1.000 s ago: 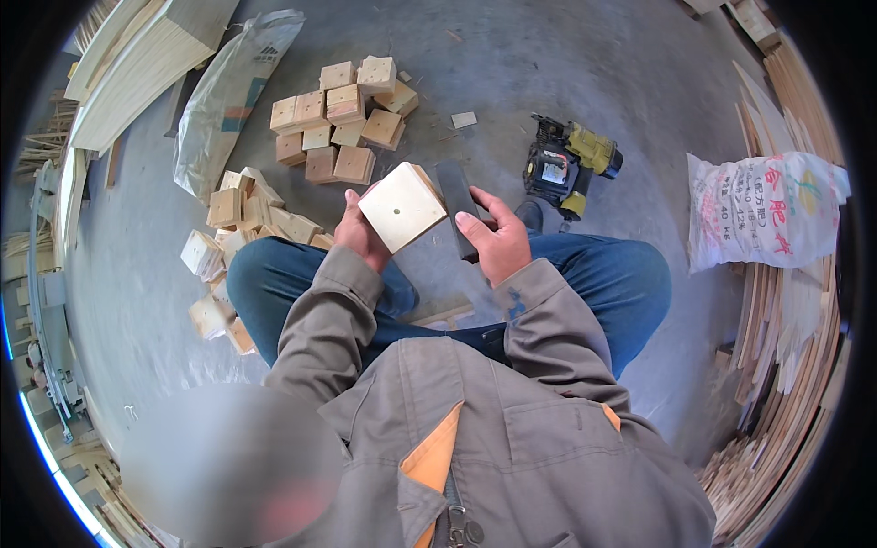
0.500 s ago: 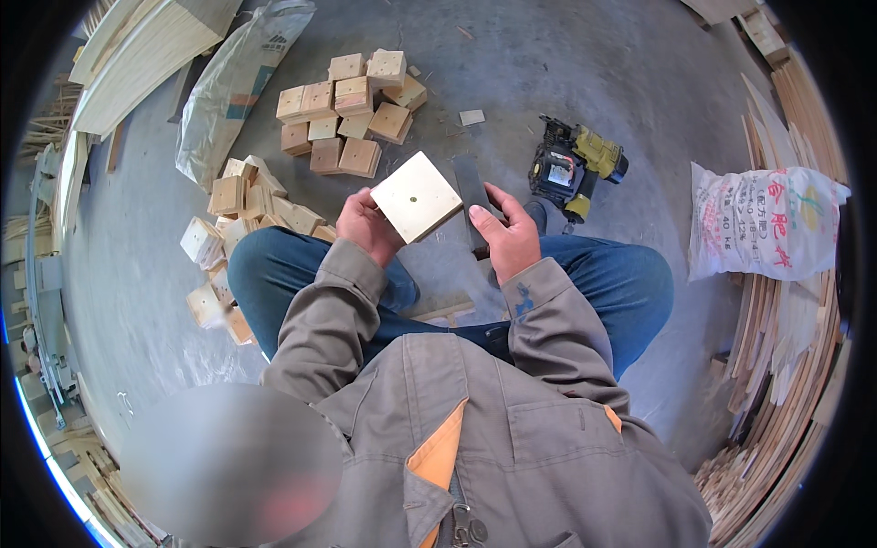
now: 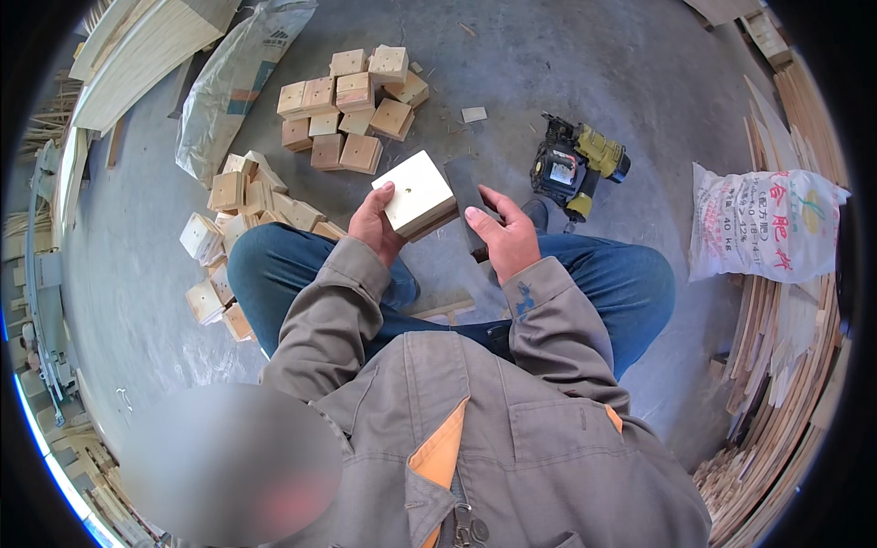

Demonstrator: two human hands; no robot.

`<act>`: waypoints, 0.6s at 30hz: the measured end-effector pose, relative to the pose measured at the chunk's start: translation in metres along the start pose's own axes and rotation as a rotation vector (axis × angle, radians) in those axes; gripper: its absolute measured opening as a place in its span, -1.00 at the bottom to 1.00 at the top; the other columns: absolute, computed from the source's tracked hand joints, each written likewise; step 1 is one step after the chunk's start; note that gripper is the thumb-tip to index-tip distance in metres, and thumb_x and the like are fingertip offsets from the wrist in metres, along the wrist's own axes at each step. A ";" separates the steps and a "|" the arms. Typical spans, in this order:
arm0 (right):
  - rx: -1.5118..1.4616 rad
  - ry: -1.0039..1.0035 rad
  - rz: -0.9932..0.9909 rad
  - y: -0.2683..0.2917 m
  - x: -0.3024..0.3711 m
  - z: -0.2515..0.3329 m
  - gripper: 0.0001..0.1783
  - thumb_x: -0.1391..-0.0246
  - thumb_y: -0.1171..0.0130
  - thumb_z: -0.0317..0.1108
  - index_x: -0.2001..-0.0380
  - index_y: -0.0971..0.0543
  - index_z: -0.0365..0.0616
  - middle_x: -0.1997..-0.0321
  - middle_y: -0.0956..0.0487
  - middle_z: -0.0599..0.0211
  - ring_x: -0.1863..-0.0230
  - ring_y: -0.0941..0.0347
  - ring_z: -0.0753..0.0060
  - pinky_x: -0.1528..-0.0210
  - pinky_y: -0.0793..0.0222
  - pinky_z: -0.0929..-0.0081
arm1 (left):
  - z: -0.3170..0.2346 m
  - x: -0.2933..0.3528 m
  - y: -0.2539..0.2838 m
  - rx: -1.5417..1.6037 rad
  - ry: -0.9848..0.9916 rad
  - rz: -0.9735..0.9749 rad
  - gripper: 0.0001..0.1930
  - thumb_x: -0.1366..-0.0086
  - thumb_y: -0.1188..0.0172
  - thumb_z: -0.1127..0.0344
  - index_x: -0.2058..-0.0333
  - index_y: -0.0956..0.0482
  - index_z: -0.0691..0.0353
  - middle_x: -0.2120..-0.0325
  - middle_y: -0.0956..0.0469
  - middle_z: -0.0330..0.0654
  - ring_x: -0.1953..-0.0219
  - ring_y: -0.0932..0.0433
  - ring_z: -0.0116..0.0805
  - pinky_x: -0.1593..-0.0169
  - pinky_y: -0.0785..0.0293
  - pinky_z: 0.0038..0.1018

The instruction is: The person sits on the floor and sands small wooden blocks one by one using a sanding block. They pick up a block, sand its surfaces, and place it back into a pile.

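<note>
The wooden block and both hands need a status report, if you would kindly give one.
Left hand gripping wooden block. Right hand holding dark bar beside it. No obstruction seen; yellow-black tool lies off right.

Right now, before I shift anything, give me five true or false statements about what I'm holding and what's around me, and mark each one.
1. The left hand holds a square wooden block. True.
2. The right hand holds a hammer. False: the right hand holds a dark flat bar.
3. A yellow and black power tool lies on the floor beyond the right knee. True.
4. The stacked blocks stand to the right of that tool. False: the stacked blocks are to its left.
5. A white sack with red print lies at the far right, by long wooden strips. True.
</note>
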State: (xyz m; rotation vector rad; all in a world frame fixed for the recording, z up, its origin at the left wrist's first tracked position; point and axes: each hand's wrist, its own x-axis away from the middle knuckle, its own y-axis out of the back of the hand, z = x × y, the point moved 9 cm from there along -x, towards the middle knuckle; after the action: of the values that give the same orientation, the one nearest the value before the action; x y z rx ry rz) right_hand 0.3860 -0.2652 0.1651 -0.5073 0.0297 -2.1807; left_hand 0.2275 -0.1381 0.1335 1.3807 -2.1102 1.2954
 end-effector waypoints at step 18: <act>0.897 0.740 -0.055 -0.021 0.034 0.064 -0.37 0.01 -0.43 -0.28 -0.17 -0.55 -0.13 -0.30 -0.42 -0.08 -0.21 -0.40 -0.16 -0.25 -0.35 0.11 | -0.011 -0.008 0.018 -0.244 -0.172 -0.126 -0.55 -0.37 -0.16 0.12 -0.16 -0.46 0.15 0.10 -0.62 -0.17 0.10 -0.65 -0.24 0.03 -0.61 -0.23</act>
State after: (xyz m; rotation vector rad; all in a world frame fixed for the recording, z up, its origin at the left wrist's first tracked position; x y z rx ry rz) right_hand 0.3747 -0.2681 0.2394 0.8017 -0.5359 -2.0511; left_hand 0.2134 -0.1220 0.1252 1.5336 -2.1643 0.8658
